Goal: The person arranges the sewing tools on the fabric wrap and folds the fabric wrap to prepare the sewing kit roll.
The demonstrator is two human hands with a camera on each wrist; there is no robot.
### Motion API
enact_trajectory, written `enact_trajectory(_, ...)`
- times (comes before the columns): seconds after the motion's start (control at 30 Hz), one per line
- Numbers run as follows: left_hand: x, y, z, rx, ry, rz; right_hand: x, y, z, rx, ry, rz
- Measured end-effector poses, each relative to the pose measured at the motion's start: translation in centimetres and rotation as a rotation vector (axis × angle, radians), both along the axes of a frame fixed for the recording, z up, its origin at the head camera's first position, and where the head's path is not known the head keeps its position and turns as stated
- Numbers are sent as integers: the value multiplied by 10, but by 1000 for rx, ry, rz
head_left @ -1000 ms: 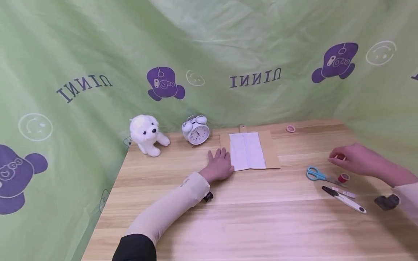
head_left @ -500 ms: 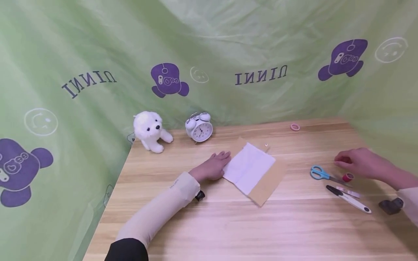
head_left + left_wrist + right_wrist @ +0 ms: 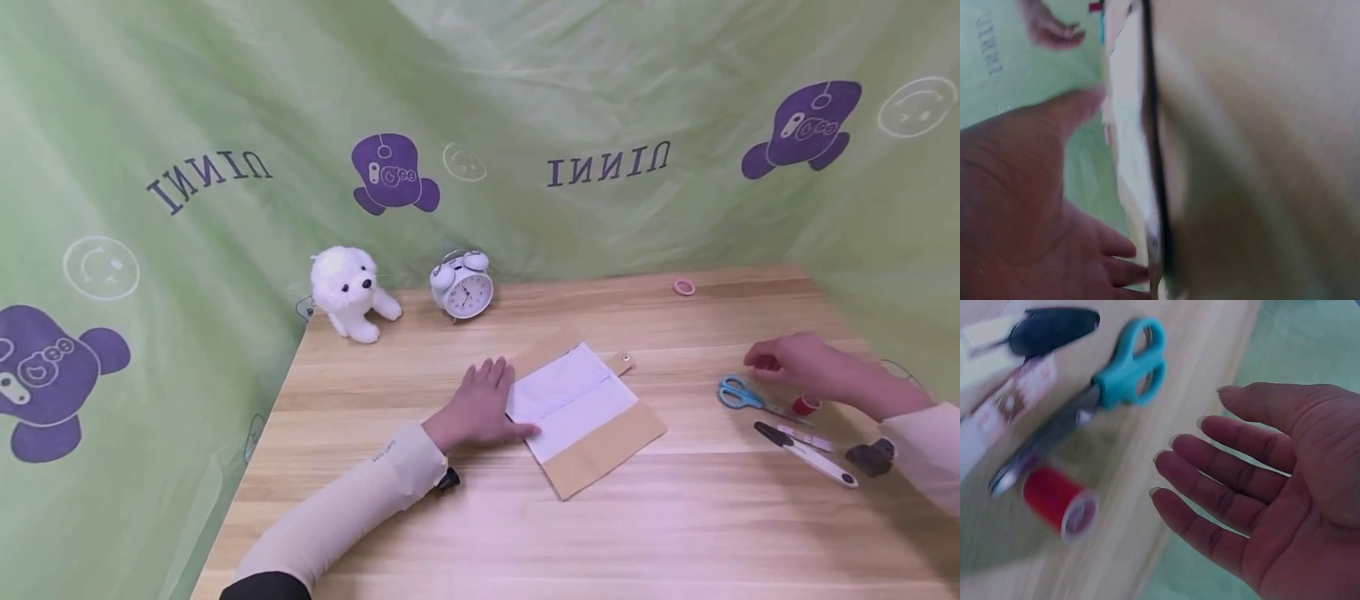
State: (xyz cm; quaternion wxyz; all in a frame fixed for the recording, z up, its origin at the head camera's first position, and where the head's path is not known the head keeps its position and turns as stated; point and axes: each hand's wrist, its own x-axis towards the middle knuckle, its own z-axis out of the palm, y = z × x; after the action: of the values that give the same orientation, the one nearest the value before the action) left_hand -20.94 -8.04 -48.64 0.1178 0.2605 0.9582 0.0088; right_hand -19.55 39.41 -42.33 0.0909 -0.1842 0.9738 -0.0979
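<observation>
Tan-and-white panel [image 3: 581, 408]: flat, rectangular, lying kinda skewed on the woodgrain table [image 3: 600, 546]
My left hand [image 3: 480, 408]: fingers loose, straight-ish, at its edge
My right hand [image 3: 798, 364]: relaxed, released, near slick teal-handled scissors [image 3: 1107, 387]

On the left arm, a pale beige sleeve [image 3: 360, 483] runs smooth along the forearm and ends in a creased, slightly loose cuff with a small line of dark lettering [image 3: 388, 450], while a black garment [image 3: 266, 586] shows at its near end and a small black fitting [image 3: 448, 479] juts out under the wrist. The right arm has a similar pale sleeve [image 3: 926, 450] with a chunky black fitting [image 3: 870, 457] below its cuff. The right hand [image 3: 1254, 481] is bare, its rounded nails reaching just past the fingertips.
</observation>
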Motion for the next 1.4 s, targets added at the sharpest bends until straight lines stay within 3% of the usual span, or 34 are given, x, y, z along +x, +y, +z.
enact_trajectory(0.1,8,2,-2,-63,-24,22,-7,-11,-8,-7,-60,25)
enact_trajectory(0.17,8,0,-5,-77,-32,18,-11,-16,-14,7,-63,61)
enact_trajectory(0.3,-2,-13,-9,-37,-78,-49,-16,-19,-19,25,-56,105)
enact_trajectory(0.4,-10,-27,-10,10,-105,-115,-16,-17,-17,-13,-137,79)
enact_trajectory(0.5,-9,-40,-7,68,-120,-140,-15,-16,-15,-44,-241,60)
enact_trajectory(0.57,-6,-45,-5,105,-124,-135,-15,-16,-16,-37,-259,74)
enact_trajectory(0.67,2,-46,-2,141,-135,-121,-19,-16,-19,15,-225,118)
enact_trajectory(0.83,12,-44,-2,109,-115,-81,-29,-22,-20,51,-180,140)
enact_trajectory(1.1,10,-44,-10,86,-95,-68,-40,-25,-17,67,-134,112)
enact_trajectory(1.27,6,-44,-8,65,-102,-86,-51,-18,-1,13,-88,79)
enact_trajectory(1.4,4,-47,-7,55,-114,-95,-59,-17,25,-76,-55,54)
